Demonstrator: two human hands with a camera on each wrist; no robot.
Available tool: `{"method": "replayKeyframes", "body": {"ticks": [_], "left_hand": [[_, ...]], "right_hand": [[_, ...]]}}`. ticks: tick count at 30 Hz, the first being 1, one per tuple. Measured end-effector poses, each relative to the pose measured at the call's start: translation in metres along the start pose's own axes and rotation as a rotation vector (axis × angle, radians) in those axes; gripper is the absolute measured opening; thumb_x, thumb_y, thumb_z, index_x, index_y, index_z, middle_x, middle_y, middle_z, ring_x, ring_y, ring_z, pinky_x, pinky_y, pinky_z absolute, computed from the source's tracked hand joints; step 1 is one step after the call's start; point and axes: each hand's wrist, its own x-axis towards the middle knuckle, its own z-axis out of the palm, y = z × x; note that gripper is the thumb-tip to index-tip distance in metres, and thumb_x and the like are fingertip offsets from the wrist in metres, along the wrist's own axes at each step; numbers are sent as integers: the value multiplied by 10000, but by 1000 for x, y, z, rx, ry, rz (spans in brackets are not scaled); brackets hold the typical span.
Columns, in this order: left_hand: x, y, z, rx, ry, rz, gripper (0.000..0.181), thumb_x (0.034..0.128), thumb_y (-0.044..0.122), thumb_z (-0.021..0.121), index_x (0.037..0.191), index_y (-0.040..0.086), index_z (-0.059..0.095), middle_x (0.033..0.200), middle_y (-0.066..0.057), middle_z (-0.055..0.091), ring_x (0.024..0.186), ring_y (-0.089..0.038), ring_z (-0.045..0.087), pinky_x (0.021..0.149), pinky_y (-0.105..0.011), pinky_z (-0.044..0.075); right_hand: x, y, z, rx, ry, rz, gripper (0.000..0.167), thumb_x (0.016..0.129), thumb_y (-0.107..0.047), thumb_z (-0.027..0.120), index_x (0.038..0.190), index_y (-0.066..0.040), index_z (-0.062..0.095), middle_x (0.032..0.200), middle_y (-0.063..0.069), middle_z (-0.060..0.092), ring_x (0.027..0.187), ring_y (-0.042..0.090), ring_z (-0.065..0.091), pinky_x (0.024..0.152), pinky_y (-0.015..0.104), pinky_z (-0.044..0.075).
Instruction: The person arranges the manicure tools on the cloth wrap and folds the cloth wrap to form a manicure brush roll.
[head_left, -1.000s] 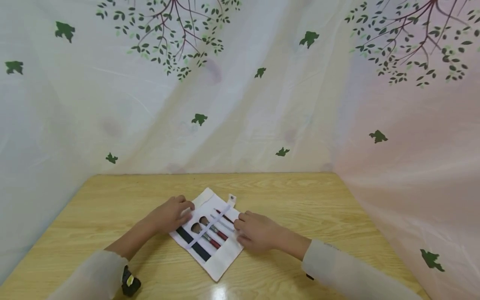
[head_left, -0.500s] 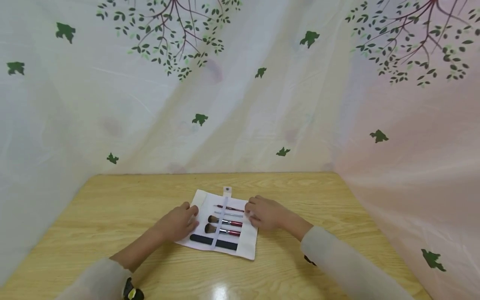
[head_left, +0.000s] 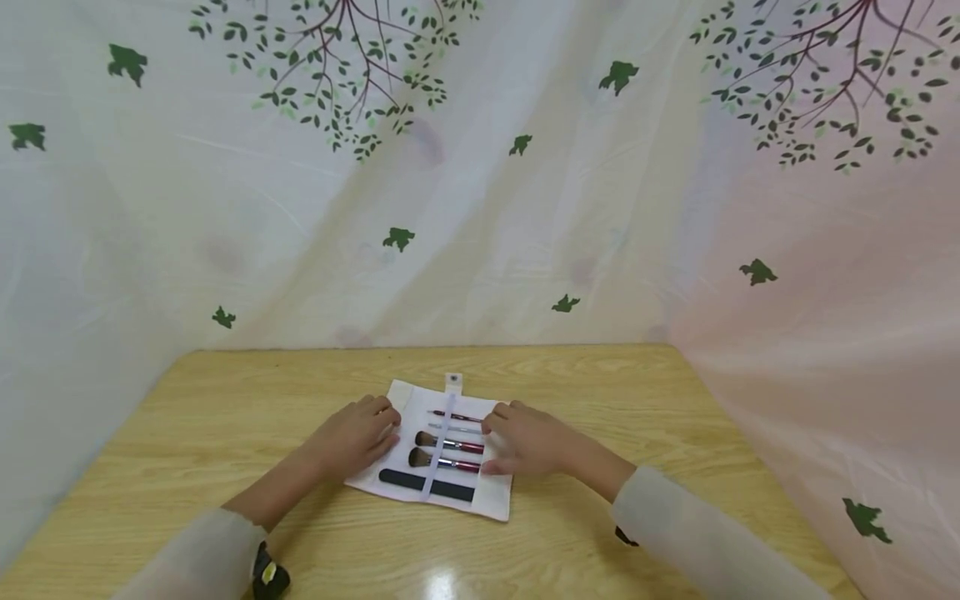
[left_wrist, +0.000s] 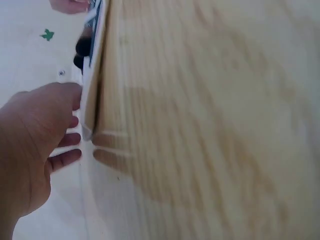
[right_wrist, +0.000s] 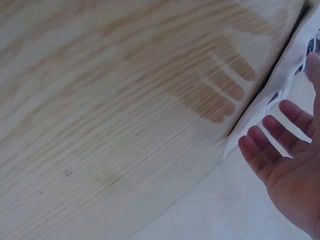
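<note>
An unrolled white fabric brush roll (head_left: 492,498) lies flat on the table. Under its white band sit two fluffy makeup brushes (head_left: 468,467) with red handles, a thin red-handled brush (head_left: 456,415), a pale slim tool (head_left: 467,430) and a flat black strip (head_left: 426,483). My left hand (head_left: 357,439) rests at the roll's left edge, fingers relaxed; its thumb lies by the edge in the left wrist view. Over the right-hand pocket is my right hand (head_left: 534,440), its fingers loosely extended in the right wrist view (right_wrist: 295,165), partly covering the handle ends.
A snap tab (head_left: 453,382) sticks out from the roll's far edge. The wooden table (head_left: 600,383) ends at a pale curtain (head_left: 480,275) with printed leaves and birds, which also hangs along both sides.
Both hands have turned the brush roll so that its tools now lie nearly sideways. Over the last half second the roll stays put, while the right hand has spread over the pocket.
</note>
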Motion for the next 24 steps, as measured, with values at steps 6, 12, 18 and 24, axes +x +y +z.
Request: {"method": "replayKeyframes", "body": {"ticks": [6, 12, 18, 24], "left_hand": [[-1, -10, 3, -60, -3, 109, 185, 1018, 228, 629, 1109, 76, 681, 1093, -49, 651, 1012, -228, 636, 900, -449, 527], [-4, -9, 2, -89, -28, 95, 232, 1015, 287, 635, 1132, 90, 673, 1125, -39, 650, 1036, -230, 636, 916, -452, 521], [-8, -2, 0, -94, -12, 86, 258, 996, 345, 658, 1104, 112, 683, 1100, -21, 656, 1013, -227, 640, 909, -457, 517], [-9, 9, -3, -110, -28, 97, 284, 994, 368, 663, 1100, 107, 694, 1081, -17, 680, 1009, -231, 654, 920, -463, 518]], "right_hand": [[-4, -12, 3, -61, -31, -29, 675, 926, -698, 584, 1301, -138, 568, 1183, 0, 571, 983, 165, 504, 875, 335, 481], [-8, -10, 5, -77, -30, -67, 645, 967, -643, 563, 1331, -110, 548, 1209, 18, 569, 1028, 177, 504, 929, 351, 466], [-8, 5, 9, -23, -44, -22, 626, 962, -609, 602, 1348, -120, 538, 1276, 15, 552, 1105, 174, 498, 966, 362, 465], [-11, 20, 3, 20, -42, -60, 560, 946, -519, 674, 1315, -112, 562, 1258, 44, 568, 1103, 201, 523, 977, 391, 463]]}}
